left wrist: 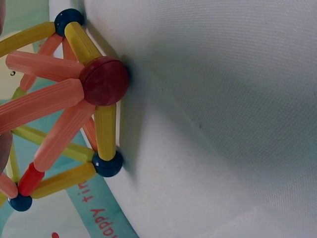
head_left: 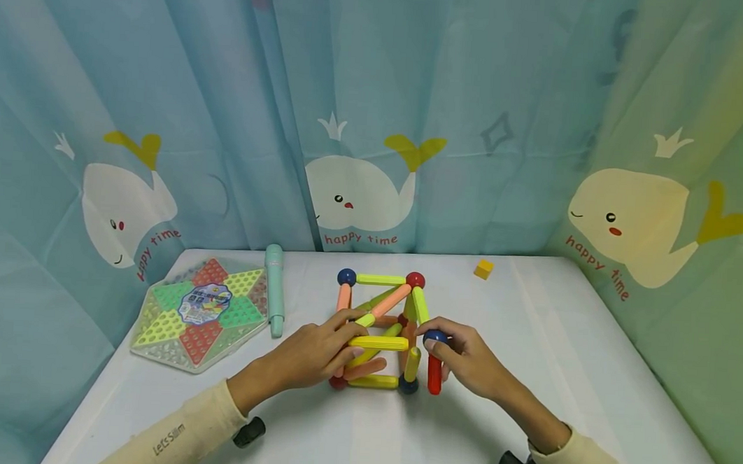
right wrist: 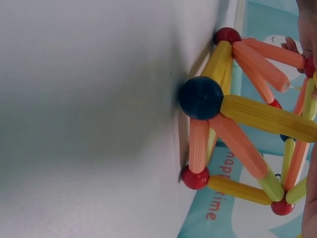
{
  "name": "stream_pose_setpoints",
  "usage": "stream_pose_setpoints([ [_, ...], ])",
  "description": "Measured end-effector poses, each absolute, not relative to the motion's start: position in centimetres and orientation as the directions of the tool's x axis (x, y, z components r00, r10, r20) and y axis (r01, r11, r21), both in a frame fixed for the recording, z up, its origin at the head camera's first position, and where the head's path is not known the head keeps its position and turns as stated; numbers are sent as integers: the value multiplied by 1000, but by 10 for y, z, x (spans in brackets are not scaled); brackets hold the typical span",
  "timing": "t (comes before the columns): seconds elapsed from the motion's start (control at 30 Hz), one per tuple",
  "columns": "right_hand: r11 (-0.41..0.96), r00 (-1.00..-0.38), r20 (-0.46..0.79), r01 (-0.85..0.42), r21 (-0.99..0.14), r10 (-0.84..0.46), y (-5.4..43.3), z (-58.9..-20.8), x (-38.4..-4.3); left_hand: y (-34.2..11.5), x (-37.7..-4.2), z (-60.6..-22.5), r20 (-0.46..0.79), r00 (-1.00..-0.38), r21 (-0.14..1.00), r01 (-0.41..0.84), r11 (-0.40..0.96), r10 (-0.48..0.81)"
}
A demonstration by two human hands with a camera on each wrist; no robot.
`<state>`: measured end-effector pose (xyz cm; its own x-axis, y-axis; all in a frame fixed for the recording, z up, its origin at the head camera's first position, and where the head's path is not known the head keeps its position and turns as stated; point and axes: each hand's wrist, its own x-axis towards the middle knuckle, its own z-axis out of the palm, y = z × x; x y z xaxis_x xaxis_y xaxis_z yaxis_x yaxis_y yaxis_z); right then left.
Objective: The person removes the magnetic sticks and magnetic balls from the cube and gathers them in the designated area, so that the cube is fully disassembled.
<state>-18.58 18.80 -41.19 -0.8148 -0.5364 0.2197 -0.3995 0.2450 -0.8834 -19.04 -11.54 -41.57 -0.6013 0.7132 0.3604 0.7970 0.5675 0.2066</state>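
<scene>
A cube-like frame of magnetic rods and balls [head_left: 373, 381] stands on the table. At its upper front left corner my left hand [head_left: 316, 354] grips the frame, and a yellow rod [head_left: 380, 342] points rightward from the fingers. A red ball [right wrist: 310, 66] shows beside those fingers in the right wrist view. My right hand [head_left: 473, 360] pinches a blue ball [head_left: 435, 336] at the frame's right side, with a red rod [head_left: 435, 375] hanging below it. A lime rod [head_left: 421, 305] slopes from the back red ball [head_left: 415, 280] toward this hand. The left fingers hide part of their corner.
To the left lies a star-patterned Chinese checkers board [head_left: 200, 314] in clear plastic, with a mint-green tube [head_left: 274, 290] beside it. A small yellow cube [head_left: 484, 269] sits near the table's back edge. Whale-printed curtains [head_left: 361, 189] hang behind the white table [head_left: 567, 354].
</scene>
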Motion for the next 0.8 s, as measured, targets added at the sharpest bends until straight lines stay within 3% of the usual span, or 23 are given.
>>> stream_pose_setpoints([
  [0.47, 233, -777, 222, -426, -874, -589, 197, -416, -184, -116, -191, -416, 365, -600, 201, 797, 570, 712],
  [0.8, 40, -786, 325, -404, -914, -526, 220, -412, -188, -116, -191, -416, 359, -602, 198, 796, 572, 713],
])
